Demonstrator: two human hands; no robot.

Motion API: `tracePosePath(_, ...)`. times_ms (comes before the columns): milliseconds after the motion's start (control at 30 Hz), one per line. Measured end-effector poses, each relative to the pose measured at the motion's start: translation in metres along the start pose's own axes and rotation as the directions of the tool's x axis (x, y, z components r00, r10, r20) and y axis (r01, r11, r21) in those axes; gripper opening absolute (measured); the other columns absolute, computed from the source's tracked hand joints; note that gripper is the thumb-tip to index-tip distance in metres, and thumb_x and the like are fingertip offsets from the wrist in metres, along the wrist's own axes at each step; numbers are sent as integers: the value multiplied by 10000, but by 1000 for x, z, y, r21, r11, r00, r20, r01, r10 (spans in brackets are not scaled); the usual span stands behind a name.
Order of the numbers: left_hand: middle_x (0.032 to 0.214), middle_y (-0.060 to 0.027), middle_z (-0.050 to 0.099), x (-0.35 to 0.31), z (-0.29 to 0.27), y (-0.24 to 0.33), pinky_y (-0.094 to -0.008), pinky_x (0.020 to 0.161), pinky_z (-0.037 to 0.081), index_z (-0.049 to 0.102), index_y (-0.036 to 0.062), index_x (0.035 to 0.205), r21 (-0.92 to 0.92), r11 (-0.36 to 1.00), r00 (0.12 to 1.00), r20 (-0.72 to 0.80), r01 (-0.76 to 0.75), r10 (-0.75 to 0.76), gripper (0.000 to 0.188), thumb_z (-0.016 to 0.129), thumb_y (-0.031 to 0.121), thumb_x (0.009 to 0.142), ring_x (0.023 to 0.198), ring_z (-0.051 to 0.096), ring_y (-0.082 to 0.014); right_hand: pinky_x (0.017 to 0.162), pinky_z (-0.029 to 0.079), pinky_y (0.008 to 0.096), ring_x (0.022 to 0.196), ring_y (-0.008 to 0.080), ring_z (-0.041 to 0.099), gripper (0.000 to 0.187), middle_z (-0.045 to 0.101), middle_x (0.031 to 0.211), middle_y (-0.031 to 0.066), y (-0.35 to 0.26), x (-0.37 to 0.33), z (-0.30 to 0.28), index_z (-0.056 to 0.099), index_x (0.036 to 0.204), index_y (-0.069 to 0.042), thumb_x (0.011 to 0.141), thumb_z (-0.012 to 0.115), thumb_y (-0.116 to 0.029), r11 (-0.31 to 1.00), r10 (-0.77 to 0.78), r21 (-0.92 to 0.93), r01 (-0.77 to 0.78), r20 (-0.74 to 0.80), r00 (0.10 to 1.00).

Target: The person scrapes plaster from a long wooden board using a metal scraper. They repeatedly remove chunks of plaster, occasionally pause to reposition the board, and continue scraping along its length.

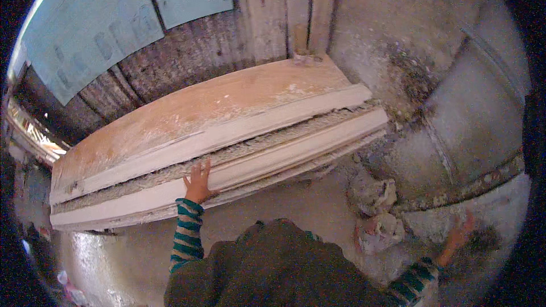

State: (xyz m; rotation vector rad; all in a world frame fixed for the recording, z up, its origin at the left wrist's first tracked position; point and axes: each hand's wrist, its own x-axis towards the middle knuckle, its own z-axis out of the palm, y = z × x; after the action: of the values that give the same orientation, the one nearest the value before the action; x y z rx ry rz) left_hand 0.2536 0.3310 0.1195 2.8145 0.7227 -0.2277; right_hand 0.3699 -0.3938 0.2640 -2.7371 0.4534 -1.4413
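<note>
My left hand [198, 186] lies with its fingers spread on the near long pale wooden moulding [307, 150]. Behind that strip runs a rough, dusty gap, then a second pale wooden strip [239, 131]. Beyond both stretches a broad brown wooden panel [210, 99], dusted white. Off to the right, away from the wood, my right hand [459, 232] reaches out low with its fingers extended and somewhat blurred. A dark patch [483, 241] shows beside it; I cannot make out what it is. I see nothing held in either hand.
Crumpled, dusty bags [378, 230] lie on the floor between me and my right hand. A plank wall with pale blue sheets [96, 28] stands behind the panel. Dirt and debris [412, 74] gather in the far right corner. A raised ridge [466, 190] crosses the floor at right.
</note>
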Motion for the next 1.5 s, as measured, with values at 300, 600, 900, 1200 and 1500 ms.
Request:
tracePosePath(300,1432,-114,172,-6,13,-24,-685,959,110,152,310,1391,93,994,996,-61,-62,68,1169,840,339,446,1313,175,-348,982,156,631,1287,368,235,911,271,1387,170,-406,-120,125,304,1349,-257,575,758,-413,292,-942,819,493,336,-1)
tracePosePath(600,1441,-120,152,-19,12,-26,-685,957,106,109,310,1398,149,986,997,-45,75,-69,1200,839,355,445,1323,153,-349,953,219,623,1183,422,322,726,306,1335,188,-473,-160,156,319,1330,-338,681,633,-258,-182,-958,894,409,-68,-279)
tracePosePath(900,1430,-218,88,-38,52,-84,-492,1056,138,65,42,1395,-427,848,468,-708,312,-529,1170,794,386,547,1324,84,-376,911,287,582,1063,396,419,536,402,1246,208,-475,-176,186,375,1300,-310,820,454,-87,-237,-949,877,417,-117,-292)
tracePosePath(1200,1170,-197,470,-53,82,-181,-383,897,386,337,-26,1259,-949,-86,-217,157,-302,-963,679,652,236,718,1065,472,-285,886,309,546,1052,364,425,549,426,1200,186,-488,-158,172,347,1302,-289,810,525,-123,-226,-924,868,442,-48,-378)
tracePosePath(1500,991,-160,570,-75,69,-204,-404,723,480,493,-27,1070,-832,-239,8,271,-500,-963,451,593,289,765,850,584,-278,890,277,568,1077,407,386,766,378,1214,255,-481,-155,188,330,1316,-186,664,712,-309,-263,-894,871,414,-58,-445)
